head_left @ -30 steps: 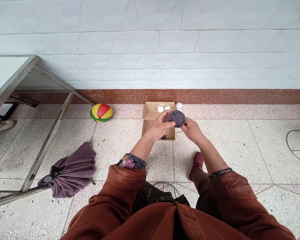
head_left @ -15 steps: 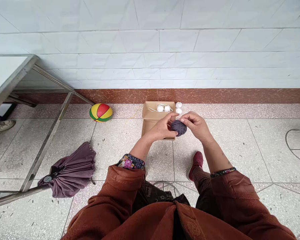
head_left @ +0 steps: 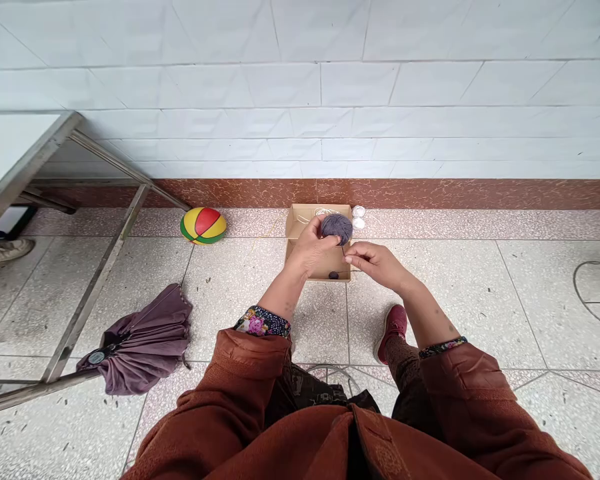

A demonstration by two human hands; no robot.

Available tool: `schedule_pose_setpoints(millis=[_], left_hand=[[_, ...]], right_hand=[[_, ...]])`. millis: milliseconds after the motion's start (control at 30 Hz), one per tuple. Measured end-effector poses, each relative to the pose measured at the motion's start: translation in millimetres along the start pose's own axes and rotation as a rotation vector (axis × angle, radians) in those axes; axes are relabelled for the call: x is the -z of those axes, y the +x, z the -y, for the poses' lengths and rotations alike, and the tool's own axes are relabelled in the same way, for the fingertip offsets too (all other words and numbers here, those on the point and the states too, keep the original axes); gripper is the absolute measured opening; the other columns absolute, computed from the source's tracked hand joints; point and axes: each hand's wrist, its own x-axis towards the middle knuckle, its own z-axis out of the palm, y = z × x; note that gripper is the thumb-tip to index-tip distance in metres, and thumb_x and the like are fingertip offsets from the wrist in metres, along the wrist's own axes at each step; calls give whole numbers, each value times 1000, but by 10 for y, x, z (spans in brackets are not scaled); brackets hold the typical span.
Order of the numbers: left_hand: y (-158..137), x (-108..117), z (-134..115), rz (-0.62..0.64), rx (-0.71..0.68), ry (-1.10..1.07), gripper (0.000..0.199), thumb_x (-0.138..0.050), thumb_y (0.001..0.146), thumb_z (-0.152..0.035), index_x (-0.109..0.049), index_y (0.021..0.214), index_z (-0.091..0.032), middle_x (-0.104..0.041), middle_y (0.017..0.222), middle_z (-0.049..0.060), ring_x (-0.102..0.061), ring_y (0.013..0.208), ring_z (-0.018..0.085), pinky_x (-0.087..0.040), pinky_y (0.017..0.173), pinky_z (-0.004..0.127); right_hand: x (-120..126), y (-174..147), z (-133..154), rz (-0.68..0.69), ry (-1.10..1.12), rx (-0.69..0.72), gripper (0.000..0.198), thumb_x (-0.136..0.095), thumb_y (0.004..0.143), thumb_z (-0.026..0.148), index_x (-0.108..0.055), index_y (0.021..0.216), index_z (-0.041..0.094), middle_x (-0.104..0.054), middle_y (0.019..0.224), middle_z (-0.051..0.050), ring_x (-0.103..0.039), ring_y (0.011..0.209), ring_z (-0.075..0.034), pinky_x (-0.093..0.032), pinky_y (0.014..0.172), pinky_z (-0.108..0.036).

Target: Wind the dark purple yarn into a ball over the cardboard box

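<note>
Yarn ball [head_left: 339, 227]: over the box, left edge hidden by fingers
Left hand [head_left: 309, 253]: curled round the ball
Right hand [head_left: 375, 263]: fingertips pinched, seemingly on its dark strand [head_left: 343, 251]
Box [head_left: 318, 272]: partly covered by left hand
White balls [head_left: 359, 223]: 2, beside box
Table [head_left: 15, 133]: cut off at left
</note>
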Motion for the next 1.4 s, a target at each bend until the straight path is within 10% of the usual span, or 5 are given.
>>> schedule_pose_setpoints(millis=[233,433,733,1067,1400], left_hand=[[-72,-2,-19,160,-69,427,63,-77,61,-13,-63,122,-21,-66,120,8,-62,110,24,-50,100,43],[-183,-82,-96,540,82,10,86,-80,67,-21,-49,146,-30,-65,120,8,-65,103,21,-53,91,38],[14,48,-10,0,-19,169,64,-75,64,-20,-57,126,-22,-64,120,7,-61,109,22,-49,99,40],[-177,-73,-123,523,17,150,94,-78,65,-19,-43,151,-30,-62,120,7,-62,104,20,-51,91,36],[-30,67,0,68,-11,419,78,-77,61,-17,-54,135,-23,-62,120,8,-60,103,21,-48,93,39]], right_hand=[[161,-19,124,-219,133,-15,27,-72,90,50,-71,83,24,-65,79,-1,-56,74,-17,-45,72,-33],[136,52,-110,-430,25,-85,27,-68,91,49,-67,80,24,-61,75,0,-52,71,-17,-42,70,-32],[11,-8,64,-4,13,5,28,-67,94,48,-67,80,23,-61,75,1,-53,69,-15,-43,68,-30],[175,37,-107,-425,39,-139,28,-68,93,49,-66,80,24,-57,72,2,-48,69,-15,-41,69,-31],[43,3,91,-105,23,3,27,-68,93,50,-71,84,24,-68,81,-2,-58,74,-18,-46,72,-33]])
